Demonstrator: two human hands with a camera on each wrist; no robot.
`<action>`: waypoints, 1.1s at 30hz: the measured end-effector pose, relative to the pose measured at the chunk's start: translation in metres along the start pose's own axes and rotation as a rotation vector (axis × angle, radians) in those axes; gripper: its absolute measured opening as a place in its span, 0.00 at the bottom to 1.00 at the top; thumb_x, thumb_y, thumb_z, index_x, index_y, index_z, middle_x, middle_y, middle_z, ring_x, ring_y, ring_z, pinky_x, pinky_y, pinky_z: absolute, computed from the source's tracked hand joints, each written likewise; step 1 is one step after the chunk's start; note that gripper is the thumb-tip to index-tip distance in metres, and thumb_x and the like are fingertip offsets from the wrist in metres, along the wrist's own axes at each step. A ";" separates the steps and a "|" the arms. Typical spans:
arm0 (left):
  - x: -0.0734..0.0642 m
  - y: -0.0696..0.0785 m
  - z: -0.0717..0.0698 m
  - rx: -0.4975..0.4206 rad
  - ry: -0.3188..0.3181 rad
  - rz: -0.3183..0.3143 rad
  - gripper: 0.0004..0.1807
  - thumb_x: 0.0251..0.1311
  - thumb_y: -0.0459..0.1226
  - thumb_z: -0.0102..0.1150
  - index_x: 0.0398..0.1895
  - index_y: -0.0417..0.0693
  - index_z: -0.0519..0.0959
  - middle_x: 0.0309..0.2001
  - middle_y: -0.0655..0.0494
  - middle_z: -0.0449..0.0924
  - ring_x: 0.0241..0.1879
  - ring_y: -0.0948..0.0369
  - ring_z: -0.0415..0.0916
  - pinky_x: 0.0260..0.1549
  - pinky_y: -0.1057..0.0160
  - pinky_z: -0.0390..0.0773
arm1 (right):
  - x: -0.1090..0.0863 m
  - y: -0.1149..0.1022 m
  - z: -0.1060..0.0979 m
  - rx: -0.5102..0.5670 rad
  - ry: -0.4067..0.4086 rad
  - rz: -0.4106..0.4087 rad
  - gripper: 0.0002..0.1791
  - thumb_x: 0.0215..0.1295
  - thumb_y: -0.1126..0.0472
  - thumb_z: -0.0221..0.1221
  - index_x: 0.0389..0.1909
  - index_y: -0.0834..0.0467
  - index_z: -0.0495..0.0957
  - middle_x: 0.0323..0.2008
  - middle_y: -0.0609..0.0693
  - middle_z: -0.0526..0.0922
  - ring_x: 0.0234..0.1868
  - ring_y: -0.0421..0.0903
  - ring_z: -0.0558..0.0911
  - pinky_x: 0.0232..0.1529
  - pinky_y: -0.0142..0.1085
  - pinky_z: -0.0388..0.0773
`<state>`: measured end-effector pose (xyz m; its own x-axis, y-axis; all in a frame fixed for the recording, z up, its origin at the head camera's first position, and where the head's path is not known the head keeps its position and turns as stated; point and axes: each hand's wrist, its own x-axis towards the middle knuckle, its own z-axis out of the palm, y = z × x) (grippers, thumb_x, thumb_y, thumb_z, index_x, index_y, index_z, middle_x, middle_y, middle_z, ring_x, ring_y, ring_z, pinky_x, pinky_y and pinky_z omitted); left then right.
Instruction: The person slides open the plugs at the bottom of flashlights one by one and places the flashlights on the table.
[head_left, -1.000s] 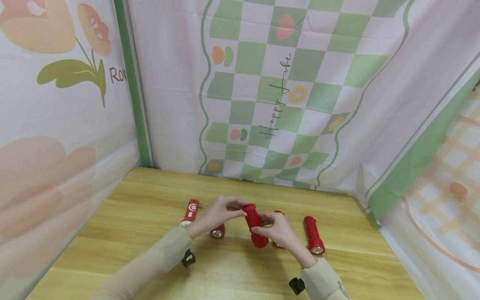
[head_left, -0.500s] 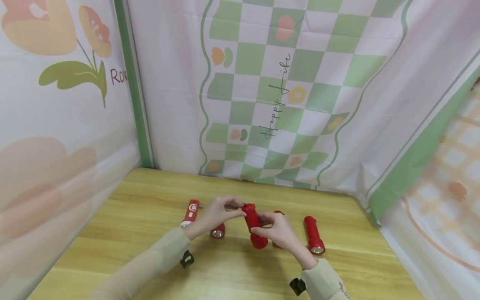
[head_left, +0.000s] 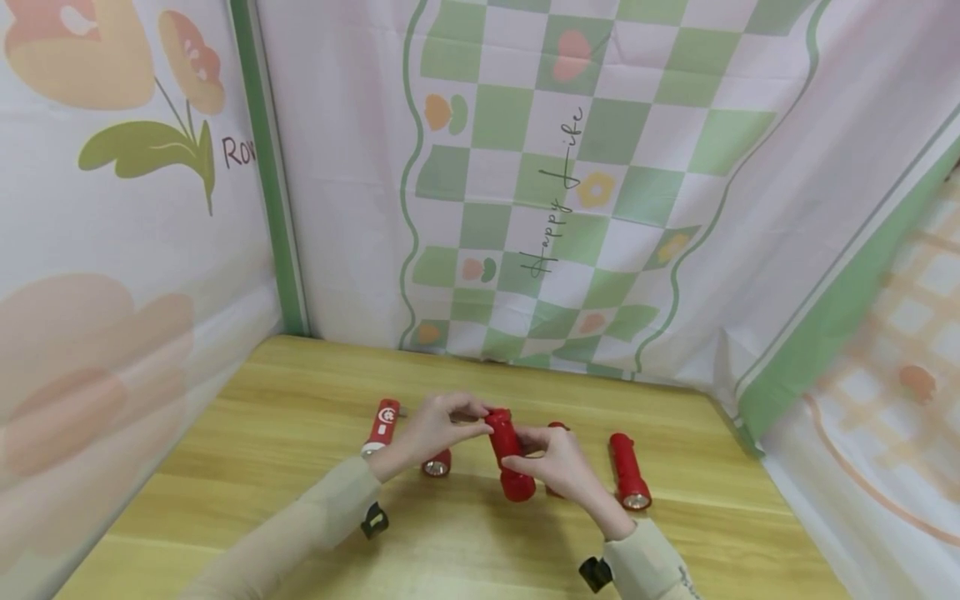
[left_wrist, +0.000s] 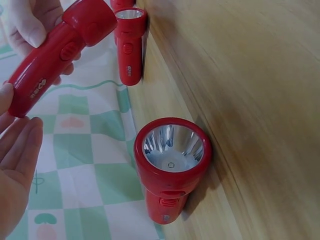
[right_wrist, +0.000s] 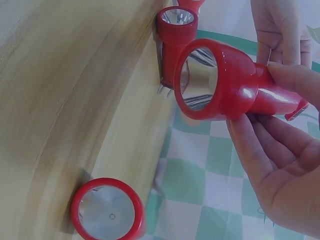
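Note:
Both hands hold one red flashlight (head_left: 508,458) above the table, its lamp end toward the person. The left hand (head_left: 438,429) pinches the tail end between thumb and fingers. Round the body near the lamp head, the right hand (head_left: 553,458) grips with thumb and fingers. In the left wrist view a slide switch (left_wrist: 69,51) shows on the side of the held flashlight (left_wrist: 47,62), away from any fingertip. The right wrist view looks into its unlit reflector (right_wrist: 199,79). A small piece stands out at the tail (right_wrist: 296,111), too unclear to name.
More red flashlights lie on the wooden table (head_left: 450,550): one with a white ring (head_left: 382,425) at left, one (head_left: 437,463) partly behind the left hand, one (head_left: 557,493) mostly behind the right hand, one (head_left: 628,471) at right. Printed curtains (head_left: 345,208) hang around the table.
The held flashlight's lamp end has dipped very slightly toward the person. Both hands keep their grip in nearly the same place, and the flashlights on the table have not moved.

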<state>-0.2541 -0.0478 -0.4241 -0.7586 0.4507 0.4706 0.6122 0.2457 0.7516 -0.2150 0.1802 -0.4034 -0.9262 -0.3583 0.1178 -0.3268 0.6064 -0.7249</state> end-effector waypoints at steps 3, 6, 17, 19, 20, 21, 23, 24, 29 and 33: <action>0.000 0.000 0.000 0.021 -0.010 -0.004 0.09 0.60 0.42 0.67 0.41 0.50 0.83 0.50 0.54 0.87 0.45 0.60 0.86 0.48 0.66 0.85 | -0.001 0.000 0.000 0.003 0.009 0.011 0.22 0.57 0.55 0.70 0.52 0.57 0.84 0.40 0.52 0.90 0.39 0.41 0.88 0.46 0.44 0.86; 0.000 0.002 0.000 0.018 -0.020 -0.013 0.09 0.60 0.43 0.67 0.41 0.51 0.83 0.50 0.56 0.87 0.45 0.62 0.86 0.48 0.68 0.85 | -0.001 -0.001 -0.001 0.014 0.009 0.023 0.22 0.57 0.55 0.71 0.52 0.57 0.84 0.41 0.52 0.90 0.40 0.42 0.88 0.44 0.37 0.86; -0.003 0.009 0.004 -0.066 0.045 0.008 0.09 0.59 0.40 0.68 0.40 0.47 0.84 0.44 0.50 0.89 0.40 0.61 0.87 0.42 0.73 0.85 | -0.003 -0.007 -0.005 0.026 0.009 0.031 0.22 0.56 0.55 0.71 0.52 0.58 0.84 0.41 0.54 0.90 0.43 0.48 0.88 0.38 0.28 0.85; -0.003 0.011 0.004 -0.084 0.052 -0.015 0.09 0.59 0.40 0.68 0.41 0.47 0.85 0.44 0.50 0.89 0.41 0.60 0.87 0.42 0.72 0.85 | -0.003 -0.008 -0.006 0.015 0.013 0.031 0.22 0.56 0.55 0.71 0.52 0.58 0.84 0.41 0.54 0.90 0.42 0.47 0.88 0.38 0.28 0.85; -0.003 0.012 0.004 -0.093 0.054 -0.029 0.10 0.59 0.40 0.68 0.42 0.47 0.85 0.44 0.51 0.89 0.41 0.60 0.87 0.42 0.72 0.85 | -0.003 -0.008 -0.006 0.011 0.012 0.029 0.22 0.56 0.55 0.71 0.52 0.58 0.84 0.41 0.53 0.90 0.42 0.47 0.88 0.38 0.28 0.85; -0.003 0.012 0.004 -0.103 0.054 -0.043 0.11 0.59 0.39 0.68 0.43 0.47 0.85 0.44 0.51 0.89 0.41 0.60 0.87 0.42 0.72 0.85 | -0.003 -0.008 -0.006 0.006 0.014 0.032 0.22 0.56 0.54 0.71 0.52 0.58 0.84 0.41 0.53 0.90 0.42 0.46 0.88 0.38 0.29 0.85; -0.004 0.013 0.004 -0.116 0.052 -0.067 0.12 0.59 0.39 0.68 0.44 0.46 0.86 0.44 0.51 0.89 0.41 0.60 0.87 0.42 0.72 0.85 | -0.003 -0.009 -0.006 0.001 0.010 0.036 0.22 0.56 0.54 0.71 0.52 0.58 0.84 0.41 0.53 0.90 0.42 0.45 0.88 0.39 0.29 0.85; -0.003 0.014 0.003 -0.121 0.050 -0.075 0.12 0.58 0.39 0.68 0.45 0.45 0.86 0.45 0.50 0.89 0.42 0.59 0.87 0.42 0.71 0.85 | -0.003 -0.009 -0.006 0.000 0.009 0.038 0.23 0.56 0.54 0.71 0.52 0.58 0.84 0.40 0.53 0.90 0.41 0.45 0.88 0.39 0.30 0.85; -0.002 0.014 0.002 -0.121 0.037 -0.082 0.14 0.59 0.40 0.69 0.46 0.44 0.86 0.46 0.49 0.88 0.42 0.59 0.87 0.42 0.70 0.86 | -0.003 -0.009 -0.006 -0.001 0.008 0.046 0.23 0.56 0.55 0.71 0.52 0.58 0.84 0.39 0.53 0.90 0.40 0.44 0.88 0.39 0.30 0.85; -0.001 0.012 0.001 -0.129 0.024 -0.073 0.14 0.59 0.39 0.68 0.46 0.44 0.86 0.46 0.49 0.88 0.42 0.58 0.87 0.42 0.69 0.86 | -0.002 -0.010 -0.007 0.006 0.002 0.041 0.23 0.56 0.55 0.71 0.52 0.58 0.84 0.39 0.53 0.90 0.41 0.46 0.88 0.39 0.30 0.85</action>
<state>-0.2462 -0.0446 -0.4161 -0.8062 0.4147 0.4220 0.5224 0.1641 0.8367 -0.2111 0.1794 -0.3920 -0.9390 -0.3319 0.0896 -0.2878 0.6163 -0.7331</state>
